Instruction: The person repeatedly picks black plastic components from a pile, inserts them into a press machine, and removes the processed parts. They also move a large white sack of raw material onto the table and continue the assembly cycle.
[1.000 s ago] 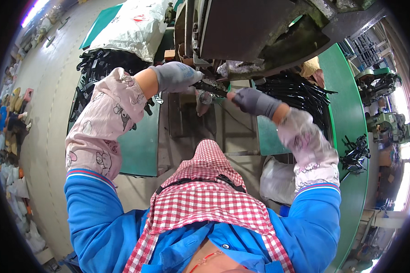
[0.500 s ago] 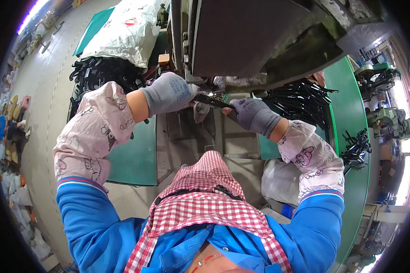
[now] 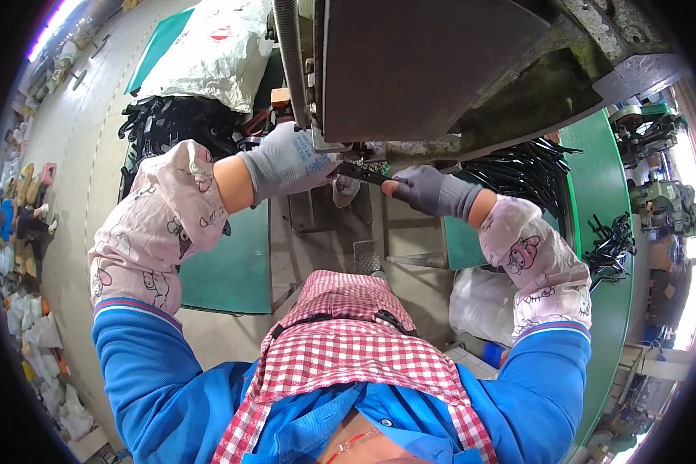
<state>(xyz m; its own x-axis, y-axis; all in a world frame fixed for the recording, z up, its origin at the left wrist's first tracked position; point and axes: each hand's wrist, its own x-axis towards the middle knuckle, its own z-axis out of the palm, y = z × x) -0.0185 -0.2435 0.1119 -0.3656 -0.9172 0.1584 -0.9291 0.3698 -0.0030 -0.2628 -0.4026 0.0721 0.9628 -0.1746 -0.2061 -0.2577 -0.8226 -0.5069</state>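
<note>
A long, narrow black part point(image 3: 366, 173) lies slantwise between my two gloved hands, under the front edge of a large dark machine point(image 3: 433, 69). My right hand point(image 3: 435, 191), in a grey glove, grips its near right end with the thumb along the top. At the other end, my left hand point(image 3: 290, 161) is closed with its fingertips on the part, close against the machine's lower metal block. The fingertips of the left hand are partly hidden. Behind the part, the machine's working spot is mostly covered.
Black curved parts point(image 3: 179, 127) are heaped at left, beneath a white sack point(image 3: 209, 58). Many long black pieces point(image 3: 522, 172) lie on the right green table point(image 3: 603, 166). A foot pedal point(image 3: 366, 255) is below. A white bag point(image 3: 481, 303) stands under the table's right side.
The machine sits slightly lower and larger in view. My right hand has shifted a little to the right with the black part's end. My left hand stays nearly in place.
</note>
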